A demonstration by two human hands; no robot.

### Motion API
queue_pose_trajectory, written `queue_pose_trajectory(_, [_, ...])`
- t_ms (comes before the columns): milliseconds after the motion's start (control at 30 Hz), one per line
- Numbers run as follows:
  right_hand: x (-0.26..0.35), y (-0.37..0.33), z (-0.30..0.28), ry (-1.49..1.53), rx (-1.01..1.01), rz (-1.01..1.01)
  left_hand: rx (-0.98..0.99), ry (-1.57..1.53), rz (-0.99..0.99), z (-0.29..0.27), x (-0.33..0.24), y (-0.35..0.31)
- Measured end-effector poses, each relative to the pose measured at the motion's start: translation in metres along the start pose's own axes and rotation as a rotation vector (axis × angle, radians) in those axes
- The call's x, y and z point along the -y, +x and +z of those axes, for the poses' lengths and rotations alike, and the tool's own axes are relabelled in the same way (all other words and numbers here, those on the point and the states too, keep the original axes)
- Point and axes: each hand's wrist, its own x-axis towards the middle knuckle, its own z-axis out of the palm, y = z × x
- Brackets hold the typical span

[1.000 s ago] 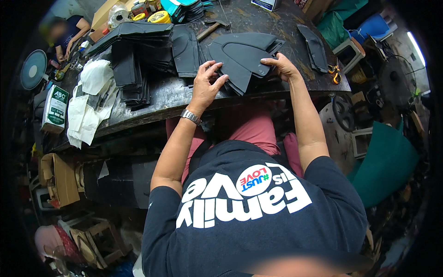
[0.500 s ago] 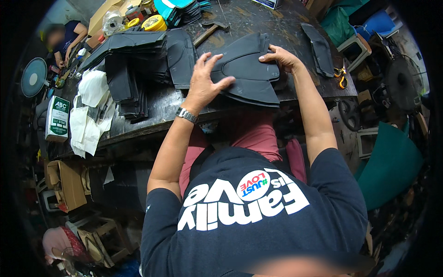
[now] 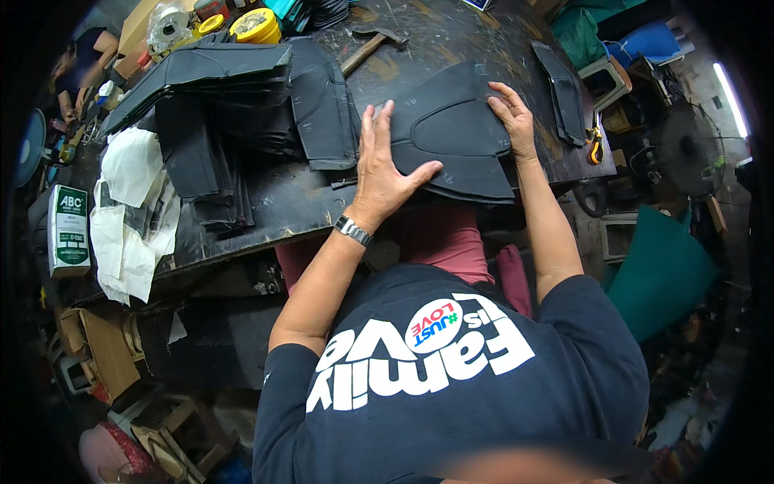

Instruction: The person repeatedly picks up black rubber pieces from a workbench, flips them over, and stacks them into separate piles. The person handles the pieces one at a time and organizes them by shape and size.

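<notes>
A small stack of black sheet-material pieces (image 3: 451, 129) with a curved stitched seam lies on the table between my hands. My left hand (image 3: 380, 165), a metal watch on its wrist, rests along the stack's left edge. Its fingers are stretched out, and its thumb reaches over the near part of the top piece. At the right edge my right hand (image 3: 513, 121) has its fingers lightly bent and apart, beside the stack and not closed round it. A similar black piece (image 3: 322, 109) lies just left of my left hand.
More black pieces (image 3: 201, 73) are piled at the left, near white paper sheets (image 3: 133, 226) and a green-and-white can (image 3: 70, 230). A hammer (image 3: 363, 55) lies beyond; black pieces (image 3: 559, 93) and orange-handled cutters (image 3: 595, 145) lie right. Another person (image 3: 89, 60) is far left.
My right hand has loosened from the stack's right edge, its fingers now apart. The stack lies flatter and more squared up, with my left hand still against its left side. The view has shifted slightly.
</notes>
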Motion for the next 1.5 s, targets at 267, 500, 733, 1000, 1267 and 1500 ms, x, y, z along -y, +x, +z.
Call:
queue_pose_trajectory(267, [-0.005, 0.004, -0.01, -0.074, -0.013, 0.014, 0.152, 0.028, 0.049, -0.013, -0.01, -0.01])
queue_pose_trajectory(500, [0.019, 0.003, -0.002, -0.093, 0.002, 0.321, 0.179, 0.023, -0.021, -0.016, -0.01, -0.016])
queue_pose_trajectory(733, [0.054, -0.019, 0.006, -0.085, 0.172, 0.423, 0.129, 0.146, -0.05, -0.01, -0.022, -0.01])
queue_pose_trajectory(1000, [0.049, -0.024, 0.01, -0.873, 0.033, -0.233, 0.182, 0.051, -0.065, -0.016, -0.015, -0.005])
queue_pose_trajectory(1267, [0.08, 0.012, 0.01, 0.235, 0.038, 0.122, 0.204, -0.055, -0.038, -0.016, -0.007, -0.014])
queue_pose_trajectory(1500, [0.046, 0.115, 0.066, 0.367, 0.047, 0.27, 0.215, 0.027, -0.02, -0.017, -0.008, -0.012])
